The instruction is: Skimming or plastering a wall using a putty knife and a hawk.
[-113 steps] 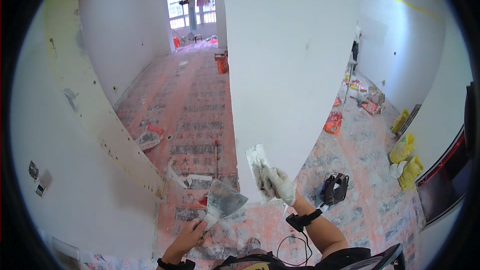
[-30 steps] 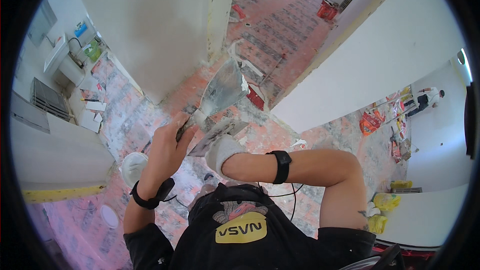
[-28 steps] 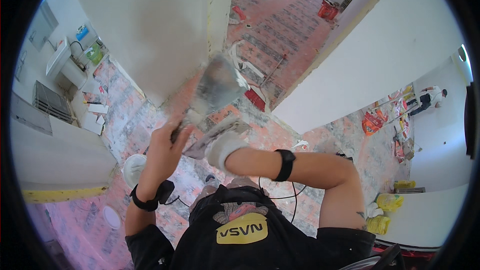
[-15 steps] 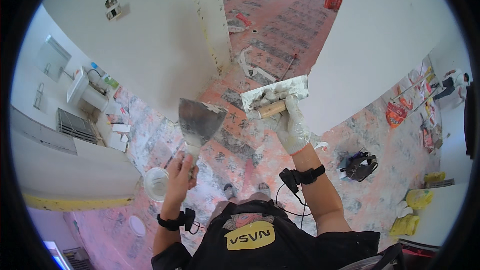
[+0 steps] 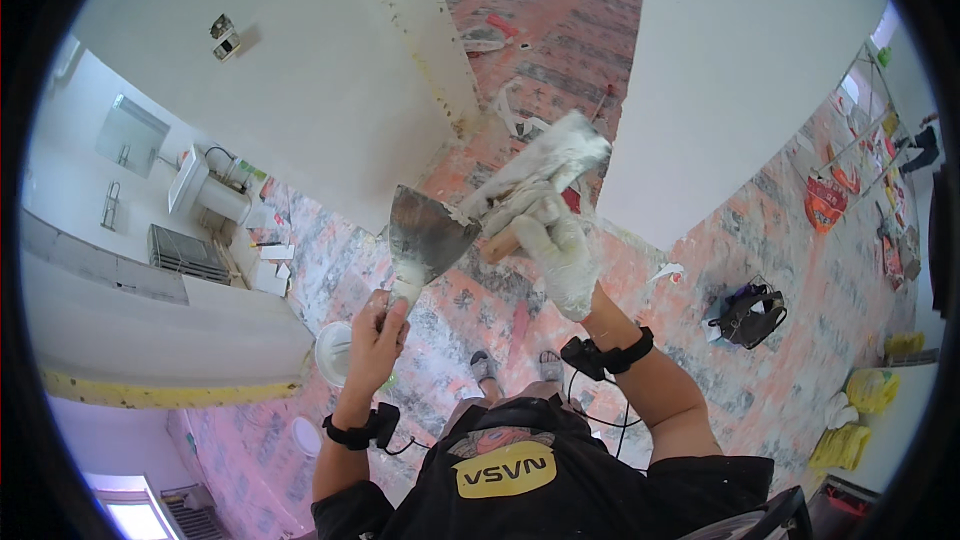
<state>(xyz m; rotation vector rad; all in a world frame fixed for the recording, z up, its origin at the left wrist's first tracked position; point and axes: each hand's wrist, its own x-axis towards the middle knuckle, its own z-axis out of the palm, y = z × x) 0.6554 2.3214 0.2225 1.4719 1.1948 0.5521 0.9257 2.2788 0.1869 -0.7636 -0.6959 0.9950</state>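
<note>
While left hand curls shut round grey flared metal scraper, white-gloved right hand round wooden-handled rectangular trowel, over-tilting could shed white paste off trowel's edge.

Holds a wide scraper by its pale handle in the bare left hand, with the blade pointing forward. Grips a white-smeared trowel by its wooden handle in the gloved right hand. Has the two blades edge near edge, with contact hard to tell. Wears a black shirt, a dark band on each wrist and sandals. Stands on a red-and-grey floor covering between white walls. Has a round white bucket beside the left forearm, a dark bag to the right, a sink at far left and yellow sacks at far right.
</note>
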